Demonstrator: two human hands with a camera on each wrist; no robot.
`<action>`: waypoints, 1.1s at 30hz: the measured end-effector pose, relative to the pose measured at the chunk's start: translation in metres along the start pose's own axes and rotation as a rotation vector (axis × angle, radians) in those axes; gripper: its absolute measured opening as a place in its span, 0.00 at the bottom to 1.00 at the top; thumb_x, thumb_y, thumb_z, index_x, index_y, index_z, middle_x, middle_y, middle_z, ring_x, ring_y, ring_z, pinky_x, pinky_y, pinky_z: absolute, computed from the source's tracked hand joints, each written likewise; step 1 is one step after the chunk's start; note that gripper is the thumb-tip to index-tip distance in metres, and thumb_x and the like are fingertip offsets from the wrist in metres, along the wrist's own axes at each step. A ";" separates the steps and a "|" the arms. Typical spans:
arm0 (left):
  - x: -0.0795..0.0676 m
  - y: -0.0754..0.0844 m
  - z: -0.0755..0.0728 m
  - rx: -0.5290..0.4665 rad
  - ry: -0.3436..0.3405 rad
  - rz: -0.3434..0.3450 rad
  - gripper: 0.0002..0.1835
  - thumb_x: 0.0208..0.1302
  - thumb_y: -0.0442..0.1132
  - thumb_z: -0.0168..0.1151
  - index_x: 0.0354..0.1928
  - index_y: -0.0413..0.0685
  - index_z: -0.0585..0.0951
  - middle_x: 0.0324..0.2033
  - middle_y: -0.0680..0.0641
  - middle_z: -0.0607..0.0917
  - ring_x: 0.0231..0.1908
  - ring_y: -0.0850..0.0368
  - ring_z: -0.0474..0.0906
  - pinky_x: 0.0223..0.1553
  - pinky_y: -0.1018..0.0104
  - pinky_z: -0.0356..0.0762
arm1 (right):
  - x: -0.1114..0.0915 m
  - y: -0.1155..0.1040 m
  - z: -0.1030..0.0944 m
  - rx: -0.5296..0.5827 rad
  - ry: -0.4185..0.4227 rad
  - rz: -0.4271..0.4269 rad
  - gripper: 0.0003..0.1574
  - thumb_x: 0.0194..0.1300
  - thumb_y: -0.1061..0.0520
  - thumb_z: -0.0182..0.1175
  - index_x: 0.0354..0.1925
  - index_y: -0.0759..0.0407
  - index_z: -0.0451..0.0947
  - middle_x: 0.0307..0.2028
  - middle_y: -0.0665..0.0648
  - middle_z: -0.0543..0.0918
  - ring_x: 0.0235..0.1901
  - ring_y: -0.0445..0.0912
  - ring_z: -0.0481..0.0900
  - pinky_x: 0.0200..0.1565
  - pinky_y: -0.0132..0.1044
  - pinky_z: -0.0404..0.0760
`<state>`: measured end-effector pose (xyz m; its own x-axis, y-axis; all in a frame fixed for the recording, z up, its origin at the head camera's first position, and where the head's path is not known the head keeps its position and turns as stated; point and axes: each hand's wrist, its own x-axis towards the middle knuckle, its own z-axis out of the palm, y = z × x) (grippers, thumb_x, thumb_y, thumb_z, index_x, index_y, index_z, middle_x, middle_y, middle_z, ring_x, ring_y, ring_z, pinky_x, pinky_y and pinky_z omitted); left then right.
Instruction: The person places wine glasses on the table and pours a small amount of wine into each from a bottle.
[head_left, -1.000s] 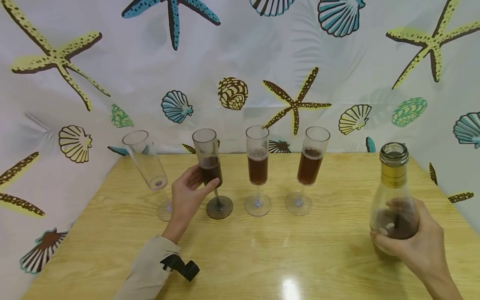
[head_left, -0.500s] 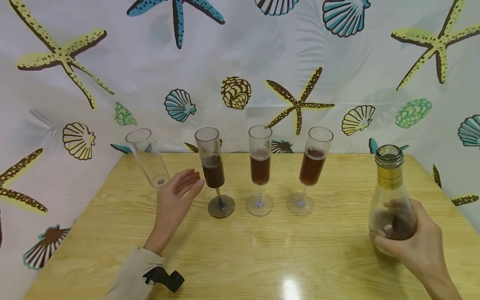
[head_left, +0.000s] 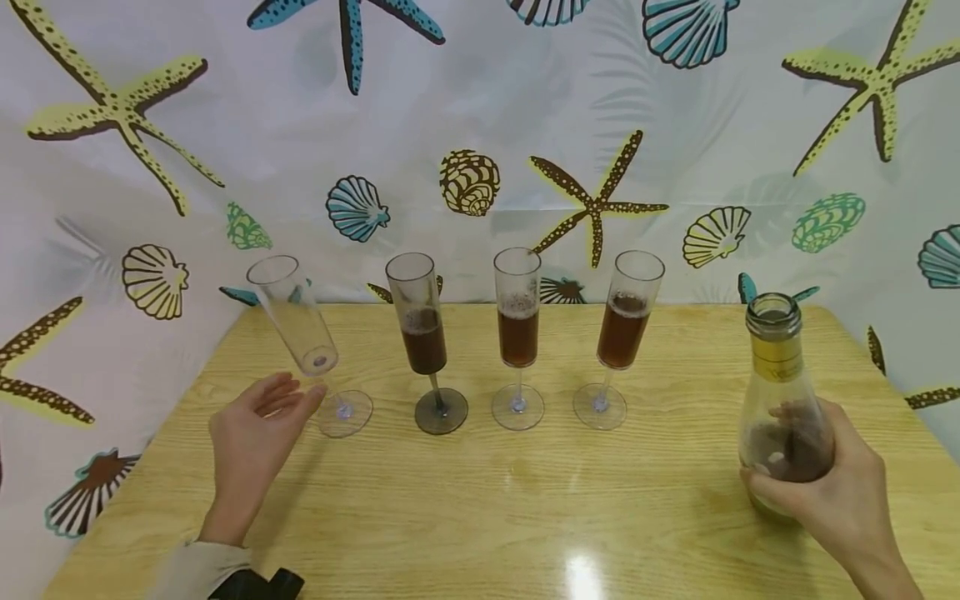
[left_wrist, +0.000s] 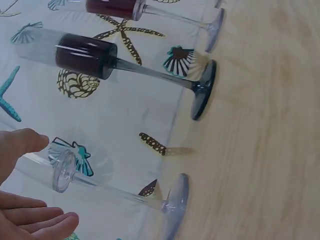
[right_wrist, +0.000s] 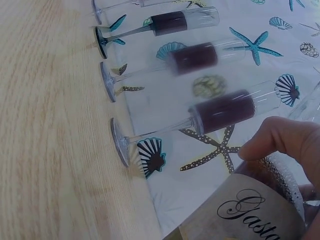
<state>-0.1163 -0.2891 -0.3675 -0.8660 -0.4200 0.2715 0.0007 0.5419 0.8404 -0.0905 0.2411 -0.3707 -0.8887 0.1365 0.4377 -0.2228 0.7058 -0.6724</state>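
My left hand (head_left: 258, 433) is beside the empty clear champagne flute (head_left: 318, 360) at the far left. In the left wrist view its thumb and relaxed fingers lie on either side of the bowl; contact cannot be made out. To the right, a flute with a smoky grey foot (head_left: 441, 410) holds dark red drink. Two clear-footed flutes, the middle one (head_left: 517, 337) and the rightmost one (head_left: 624, 335), are also partly filled. My right hand (head_left: 851, 483) grips a glass bottle (head_left: 780, 358) low on its body, mouth up. Dark liquid shows inside, and a lettered label (right_wrist: 250, 210) faces the right wrist camera.
The flutes stand in a row across the wooden table (head_left: 480, 517). Close behind them hangs a white cloth (head_left: 420, 108) printed with starfish and shells. A black wrist strap (head_left: 255, 585) sits on the left sleeve.
My left hand has let go of the grey-footed flute and moved left to the empty one. The right hand keeps the bottle in nearly the same place.
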 end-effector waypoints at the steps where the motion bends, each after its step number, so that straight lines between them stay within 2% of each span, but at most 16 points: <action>1: 0.003 0.000 -0.003 -0.010 0.010 -0.014 0.31 0.57 0.47 0.71 0.60 0.38 0.77 0.52 0.38 0.82 0.42 0.66 0.83 0.38 0.83 0.77 | 0.000 0.000 0.000 -0.002 0.000 -0.001 0.48 0.34 0.64 0.81 0.57 0.59 0.72 0.44 0.51 0.77 0.41 0.24 0.69 0.39 0.15 0.66; 5: 0.017 0.001 -0.010 -0.077 0.032 -0.018 0.37 0.57 0.44 0.71 0.68 0.45 0.69 0.61 0.41 0.75 0.59 0.49 0.75 0.50 0.80 0.73 | 0.001 -0.001 0.000 -0.005 0.000 -0.001 0.49 0.34 0.64 0.81 0.56 0.59 0.72 0.45 0.52 0.78 0.41 0.23 0.68 0.39 0.15 0.66; 11: 0.029 0.007 -0.006 -0.185 0.049 0.062 0.36 0.56 0.37 0.72 0.68 0.47 0.70 0.62 0.43 0.75 0.60 0.55 0.74 0.54 0.77 0.72 | 0.001 -0.001 -0.001 -0.007 -0.007 0.000 0.49 0.34 0.64 0.81 0.57 0.60 0.72 0.47 0.55 0.77 0.41 0.23 0.68 0.38 0.16 0.67; 19: 0.037 0.009 0.007 -0.218 0.080 0.098 0.31 0.52 0.37 0.75 0.61 0.45 0.78 0.56 0.42 0.81 0.55 0.58 0.78 0.55 0.72 0.74 | 0.001 -0.002 -0.001 -0.003 0.006 -0.013 0.48 0.34 0.64 0.82 0.56 0.58 0.73 0.45 0.48 0.76 0.41 0.24 0.69 0.38 0.16 0.68; 26: 0.039 0.009 0.013 -0.199 0.118 0.159 0.27 0.55 0.38 0.73 0.58 0.41 0.79 0.51 0.39 0.83 0.46 0.68 0.81 0.49 0.77 0.76 | 0.000 -0.001 -0.002 -0.001 0.015 -0.021 0.48 0.33 0.64 0.82 0.56 0.58 0.73 0.45 0.44 0.76 0.41 0.24 0.69 0.38 0.16 0.68; 30: 0.038 0.009 0.015 -0.227 0.134 0.195 0.25 0.56 0.36 0.72 0.57 0.38 0.79 0.49 0.38 0.84 0.45 0.68 0.81 0.48 0.77 0.77 | 0.000 -0.001 -0.003 -0.005 0.026 -0.019 0.48 0.32 0.64 0.82 0.56 0.58 0.73 0.43 0.35 0.74 0.42 0.24 0.69 0.39 0.17 0.66; 33: 0.037 0.010 0.015 -0.243 0.157 0.230 0.23 0.56 0.34 0.72 0.55 0.38 0.80 0.46 0.40 0.85 0.43 0.66 0.82 0.47 0.77 0.77 | 0.000 -0.001 -0.004 -0.010 0.028 -0.021 0.48 0.32 0.64 0.82 0.55 0.57 0.74 0.43 0.35 0.74 0.41 0.24 0.69 0.39 0.17 0.66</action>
<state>-0.1557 -0.2885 -0.3556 -0.7422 -0.4240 0.5189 0.3213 0.4545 0.8308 -0.0886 0.2432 -0.3677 -0.8721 0.1414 0.4684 -0.2371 0.7153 -0.6574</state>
